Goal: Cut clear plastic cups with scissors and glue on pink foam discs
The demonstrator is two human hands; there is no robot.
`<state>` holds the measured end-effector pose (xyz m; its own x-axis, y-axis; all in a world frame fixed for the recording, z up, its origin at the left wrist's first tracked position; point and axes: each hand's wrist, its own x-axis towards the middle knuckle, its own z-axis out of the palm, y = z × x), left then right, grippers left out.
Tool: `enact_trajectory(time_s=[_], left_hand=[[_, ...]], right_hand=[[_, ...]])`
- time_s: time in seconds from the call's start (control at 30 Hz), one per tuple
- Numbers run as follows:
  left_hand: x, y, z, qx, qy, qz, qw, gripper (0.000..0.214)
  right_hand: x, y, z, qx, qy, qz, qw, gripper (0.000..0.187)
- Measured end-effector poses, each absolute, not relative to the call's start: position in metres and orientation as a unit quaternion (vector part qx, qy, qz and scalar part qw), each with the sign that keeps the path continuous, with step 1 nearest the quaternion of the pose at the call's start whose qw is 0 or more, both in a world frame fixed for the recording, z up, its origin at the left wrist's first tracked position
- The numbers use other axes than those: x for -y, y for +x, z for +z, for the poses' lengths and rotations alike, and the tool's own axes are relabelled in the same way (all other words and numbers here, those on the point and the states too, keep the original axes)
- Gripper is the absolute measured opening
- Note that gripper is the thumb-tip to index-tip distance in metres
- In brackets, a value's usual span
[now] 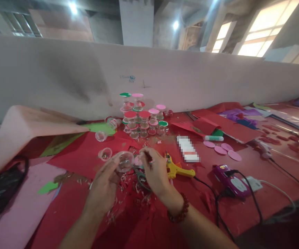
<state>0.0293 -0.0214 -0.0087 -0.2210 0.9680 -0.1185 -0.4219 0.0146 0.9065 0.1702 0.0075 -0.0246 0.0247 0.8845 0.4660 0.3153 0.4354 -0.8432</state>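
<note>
My feed: left hand (104, 188) has its fingers clamped on the side of a clear plastic cup (125, 162), mouth seemingly tipped toward the camera. Right hand (156, 171), just right of that cup, has thumb and fingertips bunched close; can't tell from here if they pinch anything. A pink piece (137, 160) shows between the cup and the right fingertips; can't confirm whether it's held or lying there. Progress, my read: well under way, not finished. Done: past both sets of fingertips, a cluster of cups with colored discs (143, 119) stands in tiers, pink, red and green discs on and between the cups; exact count no, too much overlap. Not done: the cup in the left fingers shows no disc on it that I can make out. Also unused, I'd judge: a loose cup (105, 154) just left of the left fingertips, another cup (101, 136) farther out beyond it, and loose pink discs (220, 149) well right of the right fingers. Tools: yellow glue gun (179, 170) near the right fingers on their right, scissors (141, 178) just below the right fingertips, partly behind the hand. Pale scraps (112, 216) litter the red surface nearer me than the fingers.
</note>
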Motion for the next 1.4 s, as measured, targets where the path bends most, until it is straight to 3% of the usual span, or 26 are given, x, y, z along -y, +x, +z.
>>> enact_trajectory(time_s=[0.17, 0.27, 0.57, 1.13, 1.4], left_hand=[[0.023, 0.03, -0.007, -0.396, 0.296, 0.623, 0.606, 0.025], [0.022, 0.028, -0.007, -0.392, 0.27, 0.624, 0.619, 0.023], [0.023, 0.03, -0.01, -0.407, 0.289, 0.581, 0.643, 0.026], [0.018, 0.017, -0.019, -0.518, 0.333, 0.523, 0.589, 0.025], [0.019, 0.019, -0.011, -0.485, 0.301, 0.521, 0.635, 0.026]], right_hand=[[-0.013, 0.177, -0.024, 0.685, -0.521, 0.23, 0.455, 0.017], [-0.013, 0.179, -0.022, 0.701, -0.502, 0.187, 0.471, 0.02], [-0.008, 0.177, -0.014, 0.688, -0.42, 0.255, 0.534, 0.019], [-0.003, 0.177, -0.013, 0.765, -0.386, 0.312, 0.41, 0.019], [-0.005, 0.177, -0.014, 0.779, -0.38, 0.292, 0.405, 0.017]])
